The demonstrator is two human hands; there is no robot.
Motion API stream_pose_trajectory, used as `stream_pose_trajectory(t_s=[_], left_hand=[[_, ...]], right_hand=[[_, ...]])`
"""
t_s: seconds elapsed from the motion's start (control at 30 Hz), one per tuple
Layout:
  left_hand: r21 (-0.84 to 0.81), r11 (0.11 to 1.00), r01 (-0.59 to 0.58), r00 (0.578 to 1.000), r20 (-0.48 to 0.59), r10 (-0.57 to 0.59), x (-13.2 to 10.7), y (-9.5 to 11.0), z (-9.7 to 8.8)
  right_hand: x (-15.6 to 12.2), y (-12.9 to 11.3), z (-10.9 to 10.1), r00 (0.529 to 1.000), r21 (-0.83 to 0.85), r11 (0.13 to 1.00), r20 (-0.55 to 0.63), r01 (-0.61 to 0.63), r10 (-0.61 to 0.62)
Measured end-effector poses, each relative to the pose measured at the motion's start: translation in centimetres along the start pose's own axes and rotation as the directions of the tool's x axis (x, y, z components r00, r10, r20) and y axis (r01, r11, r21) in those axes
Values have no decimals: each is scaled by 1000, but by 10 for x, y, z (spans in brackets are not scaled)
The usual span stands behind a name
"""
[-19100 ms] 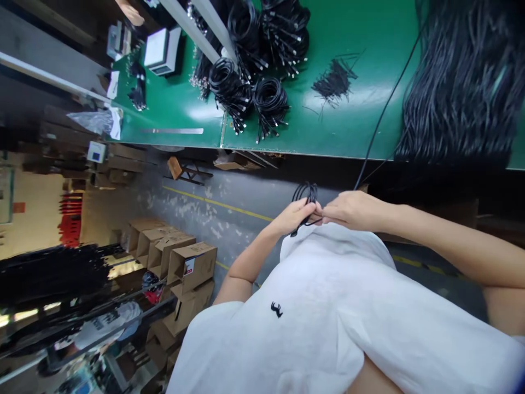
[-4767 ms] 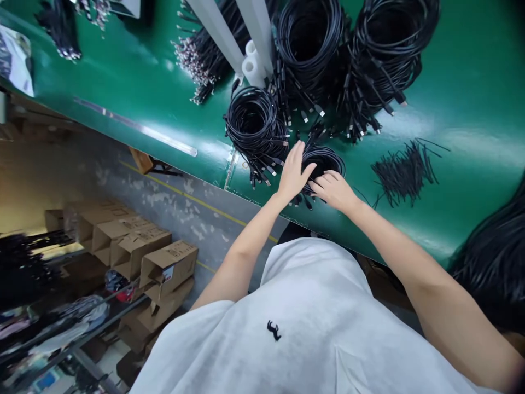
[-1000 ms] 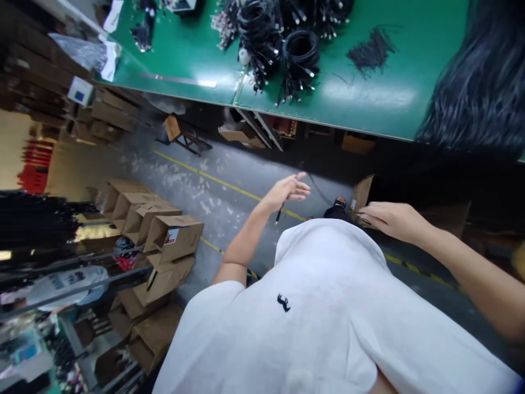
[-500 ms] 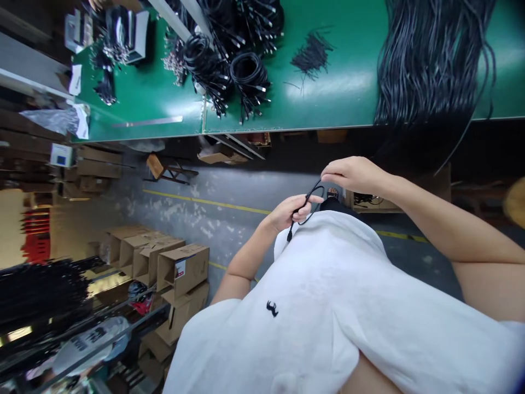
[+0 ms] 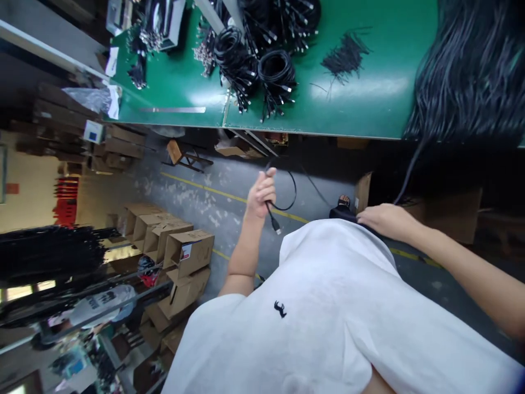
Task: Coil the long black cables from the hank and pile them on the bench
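Observation:
My left hand (image 5: 261, 192) is raised in front of me, fingers closed round a thin black cable (image 5: 287, 192) that loops beside it, with the plug end hanging below the hand. My right hand (image 5: 383, 220) is low at my waist, fingers curled on the same cable, which runs up to a big bundle of black cables (image 5: 471, 71) draped over the green table (image 5: 369, 104). Coiled black cables (image 5: 276, 71) lie on the table ahead.
A small heap of short black ties (image 5: 344, 54) lies on the green table. A metal ruler (image 5: 172, 110) rests near its edge. Open cardboard boxes (image 5: 180, 251) stand on the floor at left. A person in a white shirt (image 5: 98, 306) is at lower left.
My hands have drawn apart: the left has lifted up and left with the cable's plug end, the right has dropped to my waist along the cable.

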State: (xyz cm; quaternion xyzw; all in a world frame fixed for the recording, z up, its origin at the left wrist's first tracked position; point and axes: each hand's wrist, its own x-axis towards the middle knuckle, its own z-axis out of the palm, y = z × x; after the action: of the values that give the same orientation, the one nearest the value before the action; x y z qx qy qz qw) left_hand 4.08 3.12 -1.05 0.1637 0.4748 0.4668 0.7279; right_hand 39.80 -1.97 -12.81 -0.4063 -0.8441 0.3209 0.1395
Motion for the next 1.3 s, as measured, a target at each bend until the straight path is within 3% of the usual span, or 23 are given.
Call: stream_pose_trajectory(t_s=[0.1,0.2,0.27,0.37,0.47,0.63,0.73,0.83,0.9,0.97,1.0,1.03,1.1,1.13,1.17,1.2,1.3], left_hand=[[200,949,245,965,46,-258,14,-40,14],[364,880,305,914,147,-378,15,-75,30],[425,847,319,862,240,-446,10,-82,36],[424,841,337,807,331,-490,5,-75,40],[356,863,358,809,343,-477,6,-66,45],[269,844,463,796,293,-530,15,-64,52],[176,851,495,823,220,-524,19,-54,47],[81,926,368,914,148,-377,14,-35,35],[67,954,291,948,115,-297,6,-21,27],[51,974,221,970,96,-225,-3,-8,21],[30,983,182,979,90,-184,-6,-3,20],[5,990,144,986,84,-144,-8,1,20],[-15,994,105,992,73,-104,-7,6,22],[12,994,110,992,66,-111,-3,6,23],[65,990,123,990,59,-127,1,3,24],[138,980,144,987,55,-152,7,-2,25],[335,917,217,961,94,-261,21,-30,25]], right_hand=[[26,-55,-14,972,18,974,74,224,-225],[65,-78,-43,959,47,963,96,265,-268],[82,-71,-58,968,65,973,104,223,-229],[90,-48,-67,988,128,983,63,132,-141],[89,-34,-66,995,202,975,34,88,-96],[96,-31,-55,997,248,967,33,59,-69],[93,-2,-54,1000,162,987,15,16,-19],[64,62,-67,983,2,989,-110,-150,150],[38,107,-80,943,-112,950,-200,-292,266],[17,133,-90,911,-233,890,-230,-393,342],[11,134,-92,905,-282,866,-226,-414,359],[8,126,-90,915,-325,857,-195,-400,353],[12,82,-78,971,-354,905,-48,-234,232],[18,51,-69,991,-347,936,88,-63,99],[26,18,-61,975,-279,950,206,138,-81],[34,-14,-55,941,-202,938,250,281,-228],[66,-80,-51,915,-156,903,127,399,-383]])
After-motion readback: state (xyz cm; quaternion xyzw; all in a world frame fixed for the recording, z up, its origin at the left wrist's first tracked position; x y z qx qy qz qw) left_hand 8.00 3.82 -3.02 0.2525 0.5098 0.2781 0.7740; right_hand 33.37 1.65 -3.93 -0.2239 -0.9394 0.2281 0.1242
